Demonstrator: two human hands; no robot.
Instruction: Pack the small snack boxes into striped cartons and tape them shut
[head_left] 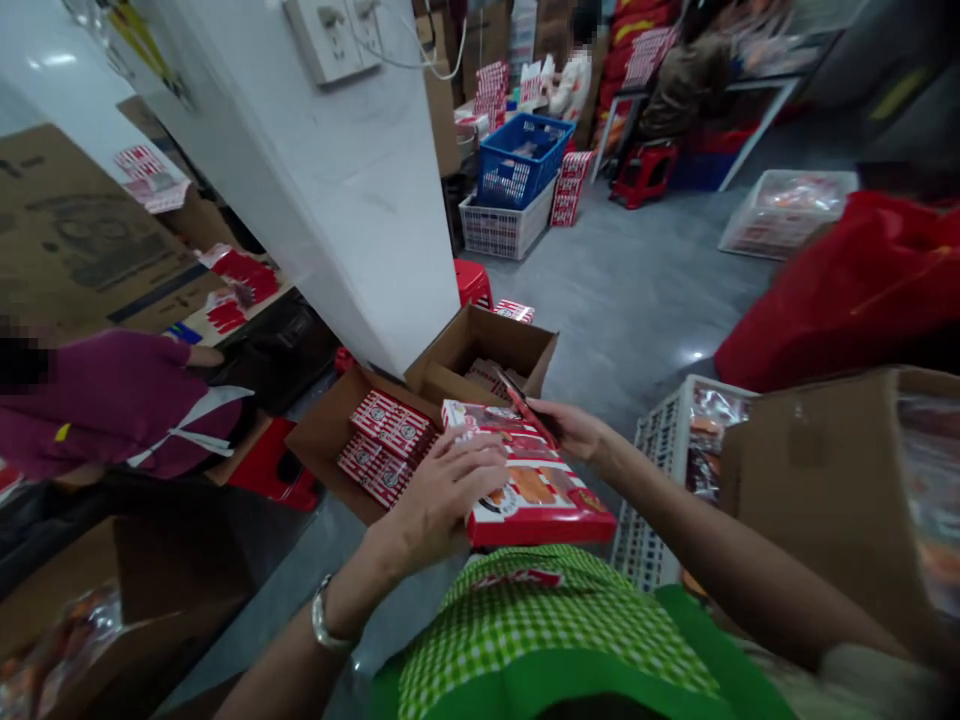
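**Red-and-white printed box (536, 490) held near a white square pillar (322, 170)**

A grey concrete floor (622, 290) spreads out beyond the white square pillar, which carries a white wall socket (330, 35) high on its face. Far behind the pillar, a seated person (686, 85) in a dark brown top works among stacked red-and-white goods. A blue plastic crate (521, 160) sits tilted on a white plastic crate (499, 225) there, and a small red plastic stool (472, 282) stands just behind the pillar's foot. To the right of the pillar lie a large red plastic bag (847, 290), a white lattice crate (660, 500) and a brown cardboard carton (825, 490). To its left, a co-worker in a maroon top (120, 405) leans beside flattened brown cardboard (90, 230).

At the pillar's foot stands an open brown cardboard carton (382, 430), holding rows of small red-and-white packets (386, 445). The printed box is just in front of it, above a green gingham apron (555, 640). The left hand (442, 490), with a silver wristwatch (330, 615) on its wrist, lies open, fingers spread on the box. The right hand (570, 430) grips a slim red object (529, 410) against the box's far edge.
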